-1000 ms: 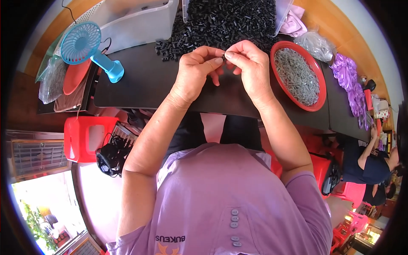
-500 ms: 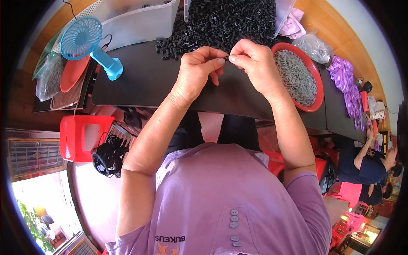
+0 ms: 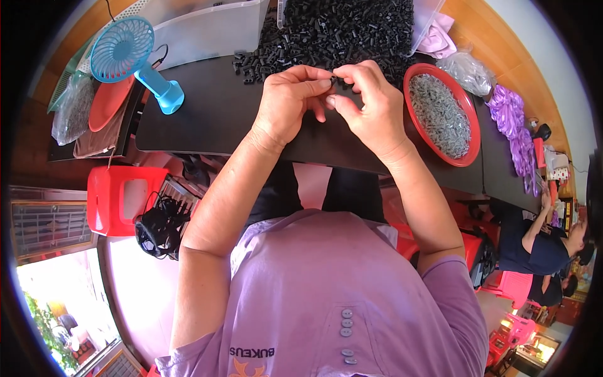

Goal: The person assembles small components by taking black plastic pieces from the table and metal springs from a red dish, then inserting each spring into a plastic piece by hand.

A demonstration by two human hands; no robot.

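My left hand [image 3: 286, 99] pinches a small black plastic piece [image 3: 333, 81] between thumb and forefinger, above the near side of the dark table. Close against it, my right hand [image 3: 372, 105] has its thumb and forefinger spread around the same piece. Whether the right fingers hold anything cannot be seen. Beyond both hands lies a big heap of small black plastic pieces [image 3: 339, 38], spilling from a clear bin. To the right of my right hand stands a red basin [image 3: 474, 125] full of small greyish, translucent parts [image 3: 443, 116].
A blue fan [image 3: 122, 50] stands at the left, before a translucent bin [image 3: 207, 34]. Further left are a red plate [image 3: 108, 103] and a clear bag [image 3: 72, 113]. Purple bags [image 3: 512, 119] lie past the basin. People sit at the far right; a red stool [image 3: 103, 201] stands left.
My right thumb and forefinger have come apart from their pinch, the thumb dropping lower. The left hand keeps its pinch. The whole view has shifted slightly.
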